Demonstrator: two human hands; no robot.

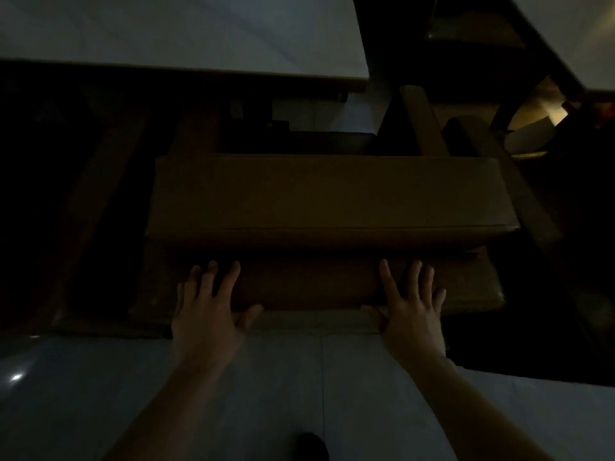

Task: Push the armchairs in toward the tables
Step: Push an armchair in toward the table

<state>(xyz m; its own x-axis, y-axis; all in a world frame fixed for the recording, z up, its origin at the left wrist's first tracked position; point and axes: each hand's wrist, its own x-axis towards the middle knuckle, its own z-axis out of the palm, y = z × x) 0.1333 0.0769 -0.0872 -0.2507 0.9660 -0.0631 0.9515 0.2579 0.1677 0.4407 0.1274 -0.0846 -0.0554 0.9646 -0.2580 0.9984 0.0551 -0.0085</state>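
Note:
The scene is very dim. A brown armchair [329,197] fills the middle of the head view, seen from behind and above, with its padded backrest top nearest me. My left hand [209,307] and my right hand [411,304] both lie flat on the top of the backrest, fingers spread forward and thumbs hooked over its near edge. A pale table [186,34] stands beyond the chair at the top left. The chair's front part sits under the table's near edge. The seat is mostly hidden in shadow.
A second armchair [476,104] and another pale table corner [579,24] are at the upper right. Wooden armrests run along both sides of the chair. Pale tiled floor [299,387] lies under my arms, with a dark shoe tip [311,445] at the bottom.

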